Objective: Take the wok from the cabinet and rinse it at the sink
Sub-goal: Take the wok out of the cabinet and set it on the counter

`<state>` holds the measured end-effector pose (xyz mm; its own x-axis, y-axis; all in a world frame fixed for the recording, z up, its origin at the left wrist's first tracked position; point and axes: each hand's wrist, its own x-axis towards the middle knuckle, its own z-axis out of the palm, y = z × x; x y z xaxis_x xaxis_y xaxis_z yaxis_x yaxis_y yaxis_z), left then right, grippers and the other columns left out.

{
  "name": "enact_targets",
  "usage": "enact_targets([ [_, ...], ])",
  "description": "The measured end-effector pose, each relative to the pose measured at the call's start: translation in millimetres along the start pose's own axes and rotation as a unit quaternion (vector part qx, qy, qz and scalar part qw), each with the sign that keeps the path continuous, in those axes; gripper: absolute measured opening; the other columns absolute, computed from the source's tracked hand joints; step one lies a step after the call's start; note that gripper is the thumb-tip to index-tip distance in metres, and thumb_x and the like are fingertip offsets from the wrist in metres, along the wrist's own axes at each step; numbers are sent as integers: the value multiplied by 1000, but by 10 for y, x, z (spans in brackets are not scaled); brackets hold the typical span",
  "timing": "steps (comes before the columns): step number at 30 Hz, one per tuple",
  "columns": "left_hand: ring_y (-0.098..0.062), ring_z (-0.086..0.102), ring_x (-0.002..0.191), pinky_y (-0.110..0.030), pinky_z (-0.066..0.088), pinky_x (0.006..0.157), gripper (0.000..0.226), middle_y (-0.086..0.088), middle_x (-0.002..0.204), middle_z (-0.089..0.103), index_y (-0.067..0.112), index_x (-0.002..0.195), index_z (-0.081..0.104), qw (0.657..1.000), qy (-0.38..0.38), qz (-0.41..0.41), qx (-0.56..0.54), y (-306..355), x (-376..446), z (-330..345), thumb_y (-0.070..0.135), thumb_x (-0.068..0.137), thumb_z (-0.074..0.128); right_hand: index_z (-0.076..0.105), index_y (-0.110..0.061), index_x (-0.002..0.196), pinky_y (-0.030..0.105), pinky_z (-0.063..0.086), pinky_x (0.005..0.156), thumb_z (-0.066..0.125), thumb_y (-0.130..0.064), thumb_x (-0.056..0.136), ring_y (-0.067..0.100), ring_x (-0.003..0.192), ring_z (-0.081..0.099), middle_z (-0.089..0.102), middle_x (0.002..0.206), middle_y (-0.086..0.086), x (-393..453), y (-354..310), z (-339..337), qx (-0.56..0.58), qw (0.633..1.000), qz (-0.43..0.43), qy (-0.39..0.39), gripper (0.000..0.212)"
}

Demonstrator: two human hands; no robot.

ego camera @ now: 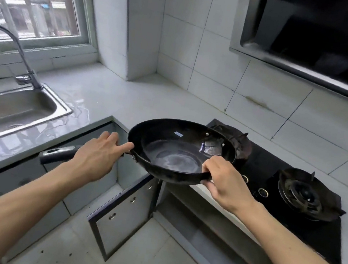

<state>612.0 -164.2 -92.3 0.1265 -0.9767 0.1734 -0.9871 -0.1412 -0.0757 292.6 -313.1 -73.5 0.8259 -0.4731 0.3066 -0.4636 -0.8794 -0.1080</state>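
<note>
The person is carrying the wok point(179, 153) level toward the sink point(63, 113), left hand point(97, 154) gripping its handle point(59, 154), right hand point(226, 182) pinching the rim, and should be keeping both grips firm.

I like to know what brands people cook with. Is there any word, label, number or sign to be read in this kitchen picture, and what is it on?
No text can be read anywhere.
Pale sticker inside the wok: too small and blurred to read.
Metal plate at the end of the wok's handle: nothing legible.
Stove knobs: any markings are too small to tell.
</note>
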Motion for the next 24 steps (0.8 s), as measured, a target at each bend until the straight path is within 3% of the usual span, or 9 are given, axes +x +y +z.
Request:
enact_targets([
  [8,-22,42,83,-34,44,58,53,0,91,40,35,133,39,997,-26,-65,19,-137,735,317,10,89,56,51,-20,91,28,43,71,78,-14,77,16,78,49,50,91,-5,880,844,500,47,997,-51,-23,31],
  [14,-22,42,83,-35,43,57,56,-1,91,40,33,131,40,990,-56,-130,30,-124,1245,446,6,85,58,49,-21,87,25,37,72,79,-12,73,15,78,46,46,88,-9,1516,1454,801,93,990,-93,-45,35],
  [24,-24,43,81,-34,38,53,62,-5,92,43,32,132,39,982,-76,-170,39,-310,1768,714,2,82,59,50,-19,86,28,42,70,79,-9,74,17,72,45,47,85,-5,2180,1897,1219,124,984,-110,-60,34],
])
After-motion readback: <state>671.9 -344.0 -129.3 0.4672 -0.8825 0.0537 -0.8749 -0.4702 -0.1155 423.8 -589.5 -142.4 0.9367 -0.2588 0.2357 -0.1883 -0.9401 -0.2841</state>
